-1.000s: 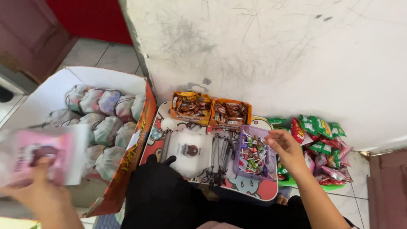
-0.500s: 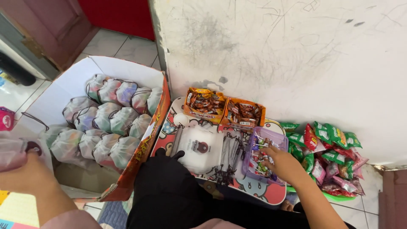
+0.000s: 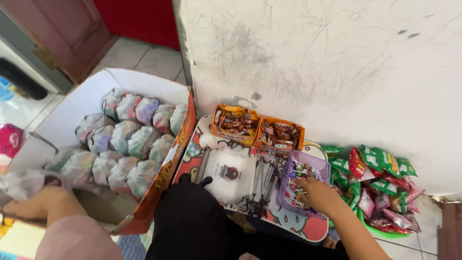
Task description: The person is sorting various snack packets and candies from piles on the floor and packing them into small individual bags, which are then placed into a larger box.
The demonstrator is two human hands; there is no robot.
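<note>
Purple lollipop tray [image 3: 321,166], pouch [image 3: 26,183] at box edge

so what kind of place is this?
Probably a home floor used for packing treat bags: scuffed white wall, big cardboard box of filled drawstring pouches, purple tub of lollipops on a low cartoon-print table.

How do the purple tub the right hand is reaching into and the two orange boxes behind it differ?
The purple tub is translucent plastic holding stick lollipops; the orange boxes are opaque card holding brown-wrapped sweets. The right hand is in the tub; the boxes are untouched. The tub sits nearer the person. Both rest open-topped on the cartoon-print table.
</note>
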